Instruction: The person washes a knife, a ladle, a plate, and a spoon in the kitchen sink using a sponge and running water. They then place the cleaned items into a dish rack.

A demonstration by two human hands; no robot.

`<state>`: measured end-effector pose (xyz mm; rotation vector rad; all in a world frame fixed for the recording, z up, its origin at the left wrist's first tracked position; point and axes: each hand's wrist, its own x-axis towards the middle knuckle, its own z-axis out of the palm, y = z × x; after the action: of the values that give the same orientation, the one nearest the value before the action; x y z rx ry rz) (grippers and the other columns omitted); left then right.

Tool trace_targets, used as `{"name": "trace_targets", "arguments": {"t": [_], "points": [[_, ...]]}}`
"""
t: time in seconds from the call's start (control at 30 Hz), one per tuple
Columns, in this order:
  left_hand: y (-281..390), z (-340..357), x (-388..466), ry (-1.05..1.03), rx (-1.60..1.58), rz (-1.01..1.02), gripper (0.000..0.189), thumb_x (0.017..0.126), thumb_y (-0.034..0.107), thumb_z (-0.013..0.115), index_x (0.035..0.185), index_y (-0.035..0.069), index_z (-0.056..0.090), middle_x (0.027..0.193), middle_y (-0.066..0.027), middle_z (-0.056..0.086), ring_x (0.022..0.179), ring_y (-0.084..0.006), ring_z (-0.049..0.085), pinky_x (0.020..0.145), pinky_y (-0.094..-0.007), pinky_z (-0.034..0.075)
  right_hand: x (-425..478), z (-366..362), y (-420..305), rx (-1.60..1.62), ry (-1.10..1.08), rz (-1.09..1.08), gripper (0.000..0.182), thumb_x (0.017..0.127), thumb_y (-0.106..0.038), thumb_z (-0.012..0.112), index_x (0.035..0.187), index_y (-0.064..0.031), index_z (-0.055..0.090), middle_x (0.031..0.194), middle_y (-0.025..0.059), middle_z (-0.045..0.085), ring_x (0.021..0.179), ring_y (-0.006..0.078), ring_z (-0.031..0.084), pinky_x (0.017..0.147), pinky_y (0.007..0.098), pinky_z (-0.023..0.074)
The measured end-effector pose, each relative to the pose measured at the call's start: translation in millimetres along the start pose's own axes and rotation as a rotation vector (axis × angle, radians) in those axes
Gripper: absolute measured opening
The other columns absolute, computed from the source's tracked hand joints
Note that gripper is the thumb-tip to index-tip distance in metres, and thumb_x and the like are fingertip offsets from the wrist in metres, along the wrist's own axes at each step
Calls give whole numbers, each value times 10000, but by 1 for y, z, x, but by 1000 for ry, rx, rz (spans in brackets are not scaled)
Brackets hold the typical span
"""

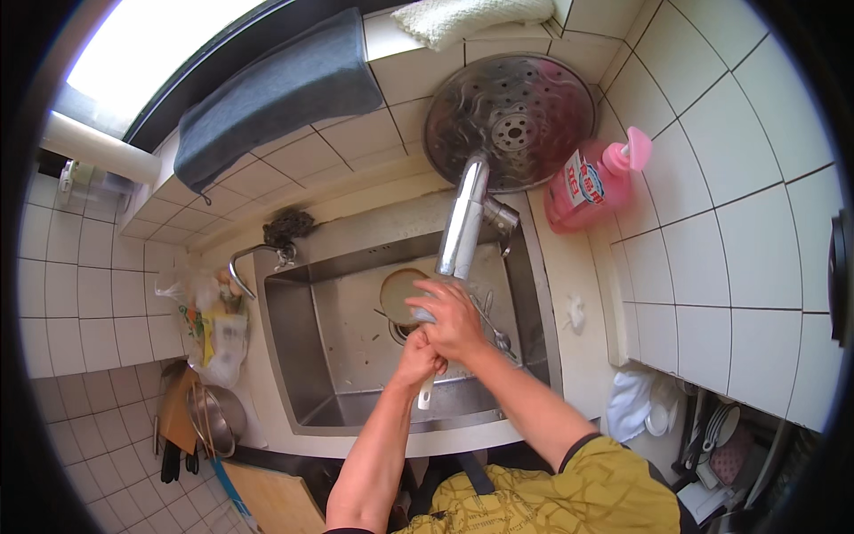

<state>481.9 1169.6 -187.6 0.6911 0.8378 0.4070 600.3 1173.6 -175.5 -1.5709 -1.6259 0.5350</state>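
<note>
Over the stainless steel sink [347, 360], my left hand [419, 360] is closed around a pale-handled utensil [425, 395], its handle end pointing towards me. My right hand [457, 324] sits just above the left, directly below the spout of the chrome faucet [462, 220]. Its fingers curl over the utensil's far part, where a greyish-blue bit shows; most of that part is hidden. Under my hands, a round pale dish [399, 294] with a brownish rim lies in the sink, partly over the drain. Metal spoons [502, 340] lie to the right of my right hand.
A pink soap pump bottle [584, 190] and a perforated round metal plate [510, 120] stand behind the sink. A small curved tap [243, 257] and a dark scouring pad [288, 227] are at the back left. Plastic bags [223, 340] and a metal bowl [219, 420] sit left.
</note>
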Motion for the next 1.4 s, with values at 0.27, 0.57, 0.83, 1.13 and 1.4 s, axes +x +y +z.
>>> {"name": "trace_targets", "arguments": {"t": [0.27,0.57,0.83,1.13,1.4], "points": [[19,14,-10,-87,-221,25,242,830,69,477,1069,59,442,661,21,472,388,-42,331,344,-192,330,32,-11,37,1036,-346,632,252,783,-215,513,916,-19,601,811,64,616,696,127,562,631,269,430],[3,6,-5,-39,-424,94,255,869,127,418,1124,118,419,621,35,440,402,-26,310,329,-171,286,-25,13,-17,421,363,239,274,808,-84,464,1071,-75,541,1148,115,482,1136,254,402,952,341,273],[22,19,-18,-106,-253,-49,201,854,145,467,1052,113,446,615,47,405,395,-34,293,339,-172,255,44,-24,27,716,-578,522,202,791,-213,486,880,-85,615,813,55,603,689,136,570,631,274,448],[19,17,-10,-45,-220,66,213,861,111,441,1072,94,463,658,50,450,429,-14,329,354,-160,260,-31,7,-4,667,286,306,259,791,-82,495,1041,-102,562,1207,109,418,1162,257,350,946,343,293],[26,24,-2,120,964,145,184,814,47,459,985,28,524,866,-43,575,799,-175,556,678,-283,442,9,-2,32,831,39,572,279,831,-246,490,1041,-71,545,919,80,567,865,181,539,764,276,415]]}}
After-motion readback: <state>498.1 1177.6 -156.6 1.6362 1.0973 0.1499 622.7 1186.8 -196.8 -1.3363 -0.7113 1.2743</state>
